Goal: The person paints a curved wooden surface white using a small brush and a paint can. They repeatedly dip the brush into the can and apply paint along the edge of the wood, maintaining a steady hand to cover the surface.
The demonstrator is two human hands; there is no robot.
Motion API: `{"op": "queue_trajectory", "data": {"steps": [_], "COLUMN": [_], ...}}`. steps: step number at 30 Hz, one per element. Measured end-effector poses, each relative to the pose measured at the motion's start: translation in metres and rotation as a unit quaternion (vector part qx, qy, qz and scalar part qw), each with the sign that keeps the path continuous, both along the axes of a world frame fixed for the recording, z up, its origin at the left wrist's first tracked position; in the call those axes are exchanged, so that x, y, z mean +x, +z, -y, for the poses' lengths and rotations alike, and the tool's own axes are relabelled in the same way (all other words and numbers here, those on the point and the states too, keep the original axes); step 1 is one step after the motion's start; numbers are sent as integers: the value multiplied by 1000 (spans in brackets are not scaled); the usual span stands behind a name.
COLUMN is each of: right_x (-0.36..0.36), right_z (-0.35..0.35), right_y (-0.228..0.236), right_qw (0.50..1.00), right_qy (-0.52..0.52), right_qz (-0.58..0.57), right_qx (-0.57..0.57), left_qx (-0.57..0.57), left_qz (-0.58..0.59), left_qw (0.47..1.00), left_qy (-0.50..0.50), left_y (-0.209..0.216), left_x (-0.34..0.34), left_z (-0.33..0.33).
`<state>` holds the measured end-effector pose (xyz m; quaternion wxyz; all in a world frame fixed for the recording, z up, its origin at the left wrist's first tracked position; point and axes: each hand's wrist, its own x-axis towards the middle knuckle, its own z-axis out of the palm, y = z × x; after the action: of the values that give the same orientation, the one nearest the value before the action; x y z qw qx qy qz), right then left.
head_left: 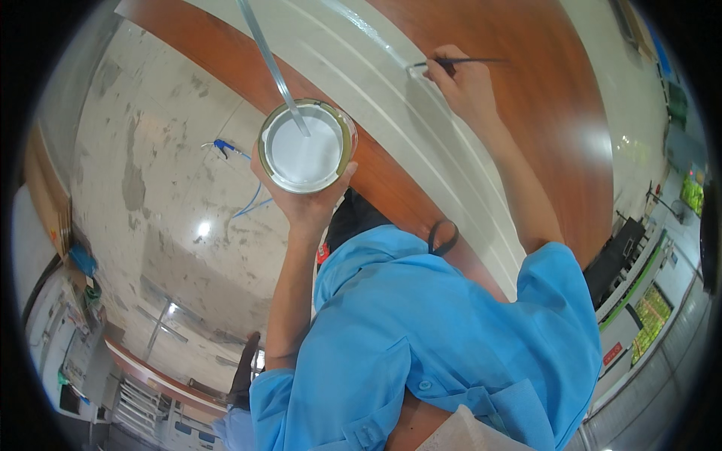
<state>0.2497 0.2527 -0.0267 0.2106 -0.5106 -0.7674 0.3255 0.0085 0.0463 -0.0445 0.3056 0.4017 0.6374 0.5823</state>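
Note:
My left hand (304, 204) is wrapped round a round paint can (350, 143) filled with white paint (304, 161). A long, flat, pale stirring stick (265, 51) stands tilted in the paint. Further right, my right hand (464, 81) pinches a thin, dark-handled brush (485, 60). The brush tip points left and meets the pale curved band (391, 113) of a large panel. A wet, shiny white streak (361, 26) runs along that band near its far edge. Reddish-brown wood-coloured surface (549, 113) borders the band on both sides.
A blue air blow gun (221, 146) with a blue hose (252, 204) lies on the stained floor (135, 248) at left. Boxes and shelving (71, 331) stand at lower left. Equipment with a green edge (635, 289) is at far right. A dark strap loop (444, 237) hangs by my shirt.

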Motion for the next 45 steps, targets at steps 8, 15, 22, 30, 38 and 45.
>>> {"op": "queue_trajectory", "data": {"steps": [8, 15, 22, 30, 38, 45], "right_x": [-62, -75, -52, -12, -60, -74], "right_z": [-46, -60, -24, 20, -20, -36], "right_y": [-7, -17, -24, 10, -15, -34], "right_qw": [999, 996, 999, 985, 998, 996], "right_qy": [7, 7, -7, -22, 3, -16], "right_qz": [-12, -83, -24, 160, -60, -85], "right_qx": [53, 5, -25, -61, 8, 4], "left_qx": [-15, -14, 3, 12, 14, 5], "left_qz": [7, -60, 5, 12, -1, -40], "left_qw": [1000, 998, 1000, 1000, 1000, 999], "left_qy": [7, 11, 15, -5, -16, 4], "left_y": [5, 3, -5, -13, -8, -5], "left_x": [-20, -26, -43, -38, -37, -44], "left_z": [2, 6, 14, 10, 9, 12]}}
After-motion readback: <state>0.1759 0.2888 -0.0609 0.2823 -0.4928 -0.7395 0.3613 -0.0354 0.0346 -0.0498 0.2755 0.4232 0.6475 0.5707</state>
